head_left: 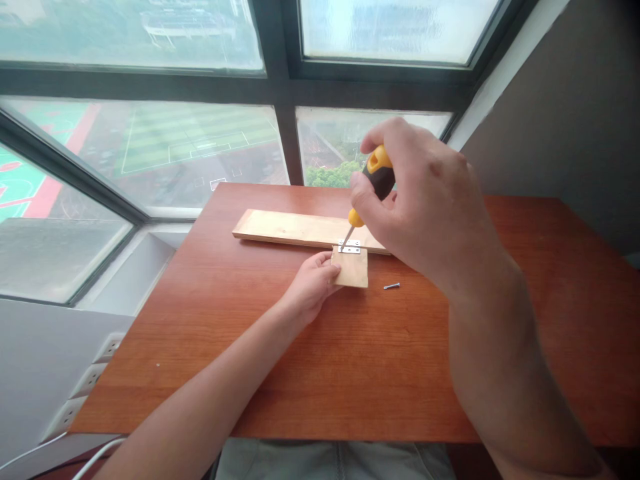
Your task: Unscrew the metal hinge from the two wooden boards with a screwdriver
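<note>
My right hand [425, 193] is closed around the yellow and black handle of a screwdriver [381, 175]. Its shaft slants down to the left, and the tip meets the left part of a small metal hinge [350, 247]. The hinge spans the edge between a small square wooden block [351, 270] and a long wooden board [285, 225]. My left hand [315, 280] grips the block by its left side, thumb on top and fingers partly hidden underneath. Right of the block, a loose screw [392, 286] lies on the table.
The reddish-brown table [320, 373] stands against large windows with a dark frame [280, 87]. Wall sockets [90, 380] and a white cable [97, 460] are at the lower left. A grey wall [565, 113] rises at the right.
</note>
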The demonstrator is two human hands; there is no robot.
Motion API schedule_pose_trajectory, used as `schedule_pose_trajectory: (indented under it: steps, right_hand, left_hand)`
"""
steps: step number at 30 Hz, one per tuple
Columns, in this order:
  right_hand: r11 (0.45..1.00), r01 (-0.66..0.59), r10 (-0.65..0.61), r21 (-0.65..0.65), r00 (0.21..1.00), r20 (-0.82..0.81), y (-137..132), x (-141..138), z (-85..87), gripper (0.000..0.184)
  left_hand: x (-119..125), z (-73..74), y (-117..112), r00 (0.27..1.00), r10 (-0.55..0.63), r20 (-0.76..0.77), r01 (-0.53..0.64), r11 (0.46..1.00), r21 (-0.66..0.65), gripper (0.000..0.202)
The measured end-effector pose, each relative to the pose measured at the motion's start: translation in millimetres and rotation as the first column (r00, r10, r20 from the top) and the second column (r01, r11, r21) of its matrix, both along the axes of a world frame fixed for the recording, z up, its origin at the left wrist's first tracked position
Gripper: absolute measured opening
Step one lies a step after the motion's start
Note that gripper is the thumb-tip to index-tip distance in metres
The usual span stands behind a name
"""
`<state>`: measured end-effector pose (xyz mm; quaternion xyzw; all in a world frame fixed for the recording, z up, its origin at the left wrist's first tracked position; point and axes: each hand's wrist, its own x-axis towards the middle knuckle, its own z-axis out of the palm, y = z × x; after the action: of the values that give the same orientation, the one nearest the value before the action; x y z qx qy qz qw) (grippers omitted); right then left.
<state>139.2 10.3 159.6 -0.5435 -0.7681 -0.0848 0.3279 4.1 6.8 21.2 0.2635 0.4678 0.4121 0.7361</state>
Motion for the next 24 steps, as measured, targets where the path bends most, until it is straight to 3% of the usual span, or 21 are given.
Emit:
schedule_pose_trajectory:
  steps: [4, 20, 24]
  right_hand:
    - [0.999, 0.048, -0.048, 0.022, 0.999, 0.008, 2.5, 0.7, -2.4, 0.017]
    - [0.998, -0.011, 0.009, -0.065, 1.0, -0.023, 0.8, 2.8, -0.1, 0.028]
    - [0.999, 0.009, -0.01, -0.036, 1.0, -0.024, 0.6, 1.2, -1.0, 0.026]
  left_hand:
    - [0.8, 0.9, -1.0, 1.0, 0.001, -0.008, -0.001, 1.0, 0.0, 0.022]
    - [-0.7, -5.8, -0.4, 0.999, -0.026, -0.021, 0.027, 0.999, 0.031, 0.026]
    - [-0.9, -5.5, -0.2, 0.999, -0.028, -0.023, 0.029, 0.999, 0.032, 0.026]
